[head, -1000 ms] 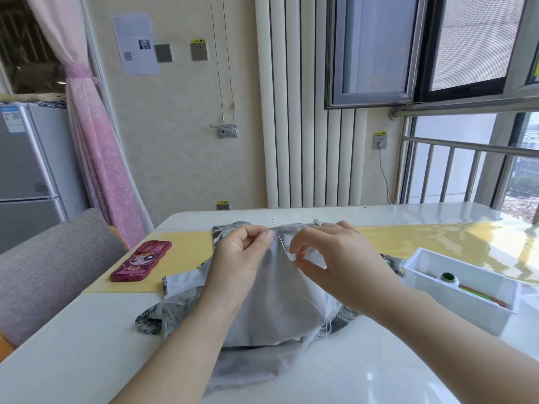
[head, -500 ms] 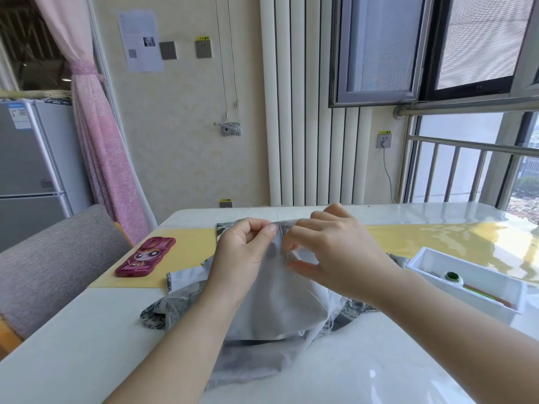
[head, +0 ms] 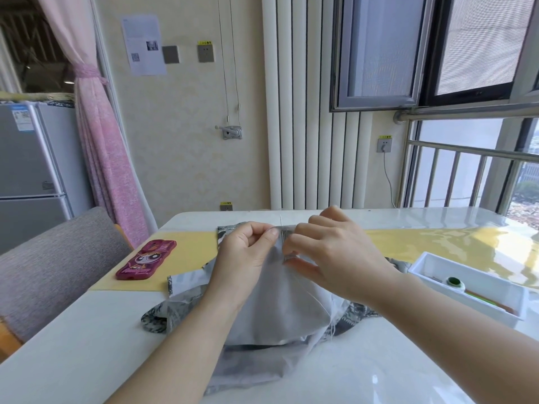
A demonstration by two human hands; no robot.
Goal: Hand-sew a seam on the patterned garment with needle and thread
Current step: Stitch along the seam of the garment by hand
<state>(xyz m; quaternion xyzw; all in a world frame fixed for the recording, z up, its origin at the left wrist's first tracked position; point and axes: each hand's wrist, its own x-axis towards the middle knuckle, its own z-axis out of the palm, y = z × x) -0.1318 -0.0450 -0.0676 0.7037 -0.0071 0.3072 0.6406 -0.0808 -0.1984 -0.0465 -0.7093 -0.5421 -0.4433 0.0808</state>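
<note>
The grey patterned garment [head: 280,310] lies bunched on the white table [head: 87,339], its plain inner side up, lifted toward me at its top edge. My left hand [head: 245,258] pinches that top edge between thumb and forefinger. My right hand [head: 335,258] pinches the fabric just to the right of it, thumb below and fingers above. A thin needle [head: 281,225] sticks up out of the edge between the two hands. A fine thread [head: 316,298] trails down over the cloth below my right hand.
A red phone in a cartoon case [head: 145,260] lies on the yellow mat [head: 189,255] at the left. A white tray [head: 472,287] with a green spool and a pencil sits at the right. A grey chair [head: 49,266] stands by the table's left edge.
My right hand has moved up and left, closing onto the fabric edge beside my left hand. The needle now pokes up between the hands. My view has tilted slightly upward.
</note>
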